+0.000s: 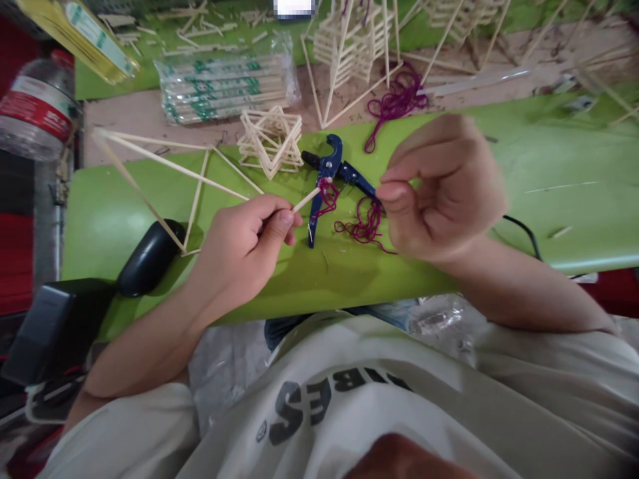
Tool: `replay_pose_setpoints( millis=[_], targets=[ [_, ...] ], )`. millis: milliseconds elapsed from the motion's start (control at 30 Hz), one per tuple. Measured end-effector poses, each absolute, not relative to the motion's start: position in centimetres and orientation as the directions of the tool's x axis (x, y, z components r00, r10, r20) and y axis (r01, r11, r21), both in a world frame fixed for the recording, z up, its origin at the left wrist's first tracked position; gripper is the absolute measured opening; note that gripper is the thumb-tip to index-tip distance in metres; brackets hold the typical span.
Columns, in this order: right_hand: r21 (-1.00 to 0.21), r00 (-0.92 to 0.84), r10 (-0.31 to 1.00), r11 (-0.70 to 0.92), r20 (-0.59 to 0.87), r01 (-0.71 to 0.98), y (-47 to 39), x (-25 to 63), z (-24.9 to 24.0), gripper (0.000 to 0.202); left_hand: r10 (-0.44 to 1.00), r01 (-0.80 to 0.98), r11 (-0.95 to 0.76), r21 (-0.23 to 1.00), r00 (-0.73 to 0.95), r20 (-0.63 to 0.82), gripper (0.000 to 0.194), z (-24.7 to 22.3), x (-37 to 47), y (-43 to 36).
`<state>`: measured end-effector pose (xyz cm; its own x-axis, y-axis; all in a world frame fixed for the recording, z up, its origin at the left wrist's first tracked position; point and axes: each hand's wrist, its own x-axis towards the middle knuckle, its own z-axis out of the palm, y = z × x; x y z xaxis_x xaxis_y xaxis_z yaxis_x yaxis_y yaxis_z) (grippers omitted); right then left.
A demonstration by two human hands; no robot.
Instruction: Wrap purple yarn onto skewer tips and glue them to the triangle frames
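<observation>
My left hand (254, 243) pinches a thin wooden stick (305, 198) between thumb and forefinger. Purple string (327, 196) hangs at the stick's far end, over a dark blue cutter (329, 166) lying on the green surface. To the right, my right hand (439, 189) is raised with thumb and forefinger pressed together; whatever they hold is too small to make out. Below and between the hands lies a loose tangle of purple string (367, 226). A small star-shaped stick lattice (271, 141) sits just behind the cutter.
A large stick frame (200, 178) stands at the left, near a black rounded object (151, 258). Bagged sticks (224, 86), a taller stick structure (349, 46) and more purple string (399, 96) lie farther back. Bottles (38, 110) are at the far left.
</observation>
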<state>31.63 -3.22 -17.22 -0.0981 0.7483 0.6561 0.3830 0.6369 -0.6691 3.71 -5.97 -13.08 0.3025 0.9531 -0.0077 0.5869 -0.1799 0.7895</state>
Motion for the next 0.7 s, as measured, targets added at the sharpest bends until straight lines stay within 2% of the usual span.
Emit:
replay_pose_setpoints(
  millis=[67,200,367,500,567,633,700],
  targets=[
    [-0.560,-0.080,0.667,0.679,0.741,0.474,-3.3,31.3,-16.8,0.030,0.952,0.578,-0.187,0.794,0.307,0.001,0.024,-13.1,3.7,-6.0],
    [-0.606,-0.135,0.753,0.610,0.644,0.511,-3.4,31.1,-16.2,0.050,0.950,0.563,-0.206,0.800,0.312,0.025,0.023,-13.3,3.6,-5.8],
    [-0.598,-0.217,0.712,0.687,0.667,0.413,-3.2,31.4,-16.3,0.050,0.948,0.556,-0.210,0.805,0.318,0.027,0.022,-13.4,3.7,-5.7],
    [-0.706,-0.236,0.743,0.669,0.626,0.234,-2.6,31.2,-16.2,0.034,0.948,0.564,-0.207,0.800,0.318,0.021,0.023,-13.3,3.7,-5.8],
    [-0.703,-0.262,0.714,0.695,0.649,0.150,-2.1,31.1,-16.4,0.020,0.947,0.563,-0.216,0.798,0.321,0.029,0.023,-13.4,3.7,-5.8],
    [-0.660,-0.273,0.670,0.738,0.691,0.141,-1.7,31.2,-16.7,0.009,0.944,0.569,-0.237,0.787,0.325,0.050,0.022,-13.5,3.5,-5.8],
    [-0.688,-0.287,0.706,0.704,0.648,0.177,-1.5,31.5,-16.9,0.007,0.943,0.580,-0.257,0.773,0.324,0.070,0.023,-13.6,3.4,-5.9]
  ],
)
